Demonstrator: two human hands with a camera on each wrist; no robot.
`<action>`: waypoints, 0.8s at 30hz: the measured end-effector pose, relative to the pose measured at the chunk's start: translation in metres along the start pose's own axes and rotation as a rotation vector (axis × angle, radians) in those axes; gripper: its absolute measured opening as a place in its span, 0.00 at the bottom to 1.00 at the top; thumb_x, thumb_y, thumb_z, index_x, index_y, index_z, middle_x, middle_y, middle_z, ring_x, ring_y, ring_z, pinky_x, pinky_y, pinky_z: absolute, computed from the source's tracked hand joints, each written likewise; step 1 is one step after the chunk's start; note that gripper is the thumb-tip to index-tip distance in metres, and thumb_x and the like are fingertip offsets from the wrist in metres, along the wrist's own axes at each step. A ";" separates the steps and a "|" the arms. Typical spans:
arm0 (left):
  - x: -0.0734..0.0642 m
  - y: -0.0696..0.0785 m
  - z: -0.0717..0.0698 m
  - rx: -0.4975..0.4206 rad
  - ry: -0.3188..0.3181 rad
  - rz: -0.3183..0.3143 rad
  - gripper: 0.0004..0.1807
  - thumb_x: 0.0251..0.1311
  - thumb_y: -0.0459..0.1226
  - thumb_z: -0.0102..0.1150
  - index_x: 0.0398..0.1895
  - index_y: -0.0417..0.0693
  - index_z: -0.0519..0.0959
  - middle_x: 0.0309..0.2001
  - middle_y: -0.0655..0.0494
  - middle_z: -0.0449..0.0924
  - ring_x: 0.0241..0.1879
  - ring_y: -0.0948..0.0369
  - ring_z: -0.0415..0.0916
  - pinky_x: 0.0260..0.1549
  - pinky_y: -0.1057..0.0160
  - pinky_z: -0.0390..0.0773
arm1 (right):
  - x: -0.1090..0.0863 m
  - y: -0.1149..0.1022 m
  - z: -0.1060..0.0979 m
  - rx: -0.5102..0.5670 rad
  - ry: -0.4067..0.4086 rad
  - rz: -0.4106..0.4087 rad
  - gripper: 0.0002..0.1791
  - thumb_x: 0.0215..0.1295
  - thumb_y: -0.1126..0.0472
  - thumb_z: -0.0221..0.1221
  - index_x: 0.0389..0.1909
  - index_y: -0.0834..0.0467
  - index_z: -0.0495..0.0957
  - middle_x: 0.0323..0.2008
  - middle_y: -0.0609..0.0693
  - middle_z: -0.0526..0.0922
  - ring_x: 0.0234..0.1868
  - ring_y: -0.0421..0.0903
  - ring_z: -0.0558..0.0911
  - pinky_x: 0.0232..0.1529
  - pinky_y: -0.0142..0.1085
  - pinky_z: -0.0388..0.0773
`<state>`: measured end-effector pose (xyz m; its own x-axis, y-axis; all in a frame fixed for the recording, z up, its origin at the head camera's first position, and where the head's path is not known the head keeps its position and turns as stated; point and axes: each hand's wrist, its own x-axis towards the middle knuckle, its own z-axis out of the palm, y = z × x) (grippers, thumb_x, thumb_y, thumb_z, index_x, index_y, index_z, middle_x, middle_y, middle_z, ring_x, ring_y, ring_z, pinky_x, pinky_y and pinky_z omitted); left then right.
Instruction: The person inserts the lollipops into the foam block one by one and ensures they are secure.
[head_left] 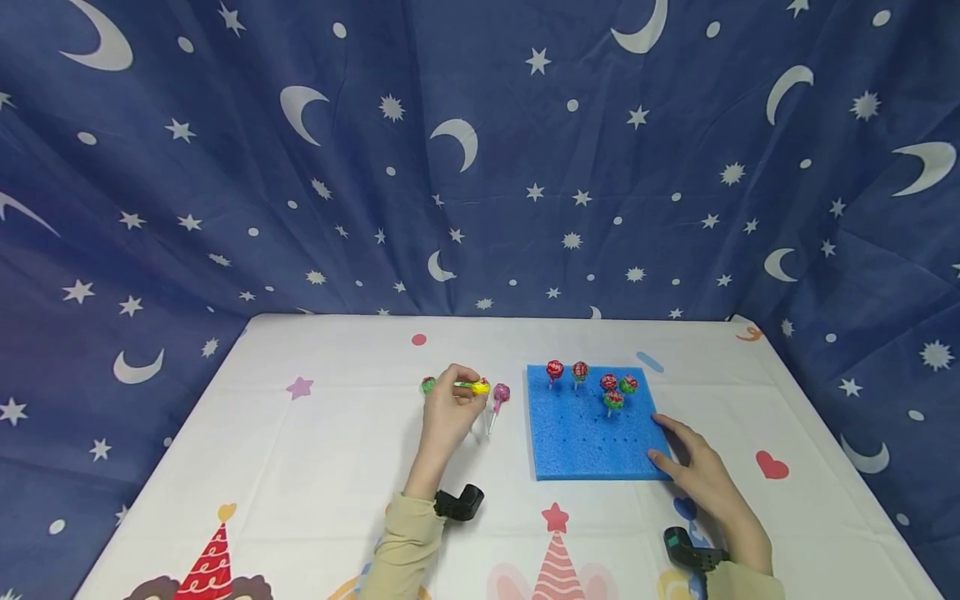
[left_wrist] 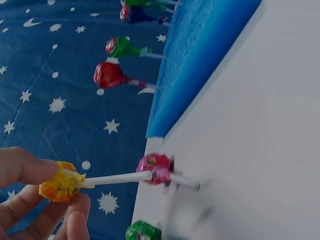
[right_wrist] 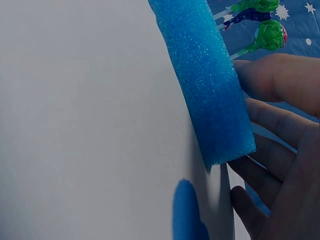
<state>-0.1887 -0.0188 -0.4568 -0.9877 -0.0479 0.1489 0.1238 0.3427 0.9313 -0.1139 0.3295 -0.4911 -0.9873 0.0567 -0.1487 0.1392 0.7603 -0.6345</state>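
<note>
My left hand (head_left: 453,408) pinches a lollipop in a yellow wrapper (left_wrist: 61,184) between thumb and fingers, above the table. Its white stick points right in the left wrist view. Just beyond that hand lie a pink-wrapped lollipop (head_left: 501,392) and a green-wrapped lollipop (head_left: 428,384), the latter partly hidden by the hand. A blue foam block (head_left: 577,450) lies to the right, with several red and green lollipops (head_left: 613,400) standing in it on their sticks. My right hand (head_left: 697,471) touches the block's right edge with thumb and fingertips, fingers extended.
A white tablecloth (head_left: 315,450) with printed stars, hearts and party hats covers the table. Behind it hangs a dark blue curtain (head_left: 495,242) with moons and stars. Each wrist wears a black camera (head_left: 460,503).
</note>
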 end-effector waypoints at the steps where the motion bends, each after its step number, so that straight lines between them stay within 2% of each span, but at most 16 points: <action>1: -0.001 0.001 0.002 0.002 -0.002 0.002 0.12 0.50 0.28 0.66 0.39 0.44 0.77 0.44 0.46 0.80 0.41 0.51 0.80 0.41 0.57 0.82 | 0.000 0.000 0.000 -0.001 -0.001 0.002 0.40 0.65 0.45 0.58 0.73 0.54 0.55 0.72 0.69 0.53 0.71 0.74 0.51 0.62 0.72 0.50; 4: -0.003 0.005 0.008 0.002 -0.012 0.019 0.13 0.50 0.28 0.66 0.39 0.44 0.77 0.44 0.46 0.80 0.42 0.51 0.81 0.42 0.55 0.82 | 0.000 0.000 -0.001 -0.001 -0.002 0.007 0.40 0.65 0.44 0.57 0.73 0.54 0.55 0.72 0.69 0.53 0.71 0.74 0.51 0.62 0.72 0.50; 13: -0.010 0.012 0.028 0.005 -0.051 0.111 0.13 0.50 0.27 0.65 0.38 0.45 0.77 0.42 0.48 0.79 0.39 0.55 0.80 0.38 0.62 0.82 | 0.000 0.000 -0.001 -0.001 -0.003 0.018 0.40 0.65 0.45 0.57 0.73 0.54 0.54 0.72 0.69 0.52 0.71 0.73 0.50 0.63 0.72 0.50; 17: -0.011 0.016 0.034 -0.006 -0.061 0.128 0.13 0.50 0.27 0.65 0.39 0.44 0.76 0.41 0.48 0.79 0.39 0.54 0.79 0.37 0.61 0.82 | -0.001 -0.001 -0.001 0.002 0.000 0.013 0.39 0.65 0.45 0.57 0.73 0.54 0.55 0.72 0.69 0.53 0.71 0.73 0.50 0.63 0.72 0.50; 24: -0.012 0.021 0.044 -0.040 -0.092 0.166 0.13 0.53 0.27 0.63 0.41 0.44 0.75 0.43 0.49 0.77 0.42 0.54 0.78 0.42 0.57 0.82 | -0.002 0.000 0.000 0.007 -0.003 0.013 0.39 0.65 0.45 0.57 0.73 0.53 0.55 0.72 0.69 0.52 0.71 0.73 0.51 0.62 0.73 0.50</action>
<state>-0.1786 0.0300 -0.4536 -0.9578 0.0931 0.2721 0.2876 0.3012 0.9092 -0.1123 0.3294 -0.4904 -0.9851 0.0648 -0.1593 0.1528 0.7550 -0.6376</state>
